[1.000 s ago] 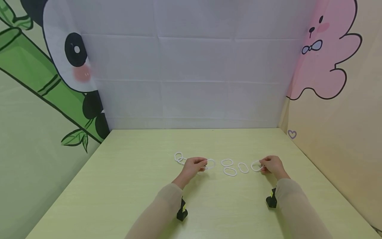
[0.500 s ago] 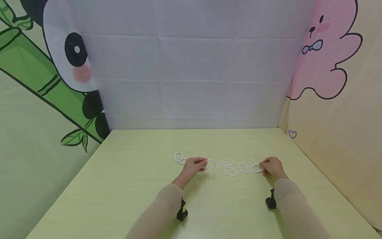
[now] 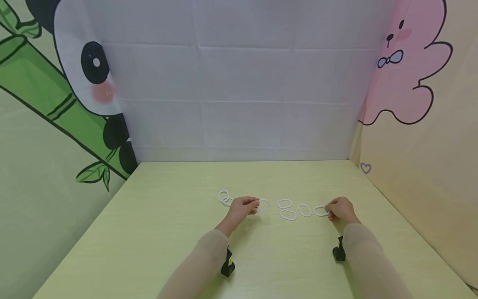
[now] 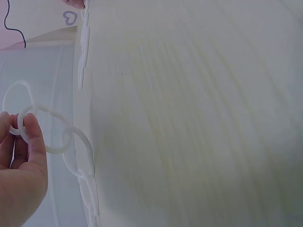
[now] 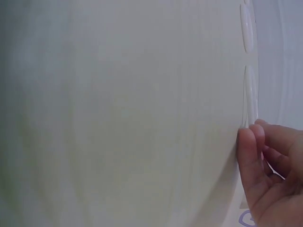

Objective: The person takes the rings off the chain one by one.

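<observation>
My left hand (image 3: 240,211) pinches white plastic chain links held just above the table; one link (image 3: 269,203) sticks out to the right of its fingertips. From that hand, joined links (image 3: 223,191) trail left onto the table. The left wrist view shows the thumb and fingers at a joint between links, with another link (image 4: 87,146) hanging below. On the right, my right hand (image 3: 341,209) pinches the near end of a single link (image 3: 315,212), low at the tabletop. In the right wrist view that link (image 5: 251,90) appears edge-on.
Between the hands lie several loose white links, among them an upper link (image 3: 284,199), a lower link (image 3: 288,219) and one farther right (image 3: 309,211). They rest on a pale yellow table (image 3: 179,232). A white cloth backdrop (image 3: 242,124) rises behind, with printed panels at both sides.
My right hand has dropped slightly, and its link has tilted down flatter toward the table. The left hand and the loose links look the same.
</observation>
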The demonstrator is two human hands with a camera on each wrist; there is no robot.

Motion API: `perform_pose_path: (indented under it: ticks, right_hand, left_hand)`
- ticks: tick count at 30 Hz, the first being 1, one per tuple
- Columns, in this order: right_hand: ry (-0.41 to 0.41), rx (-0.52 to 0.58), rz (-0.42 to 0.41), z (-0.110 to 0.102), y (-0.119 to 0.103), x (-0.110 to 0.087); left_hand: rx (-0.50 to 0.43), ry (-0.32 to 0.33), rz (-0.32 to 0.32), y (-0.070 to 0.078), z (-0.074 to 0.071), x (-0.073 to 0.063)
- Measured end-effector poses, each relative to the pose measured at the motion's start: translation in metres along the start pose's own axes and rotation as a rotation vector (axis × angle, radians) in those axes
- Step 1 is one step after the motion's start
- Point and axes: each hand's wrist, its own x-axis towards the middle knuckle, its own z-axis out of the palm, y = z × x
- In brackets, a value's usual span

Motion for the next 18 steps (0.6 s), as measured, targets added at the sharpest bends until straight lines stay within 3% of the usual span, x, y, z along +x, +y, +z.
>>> perform_pose_path:
  ticks: [18]
  right_hand:
    - [0.021,0.002,-0.053,-0.008,-0.011,-0.006]
  left_hand:
    - [0.003,-0.008,0.007,0.003,-0.002,-0.003]
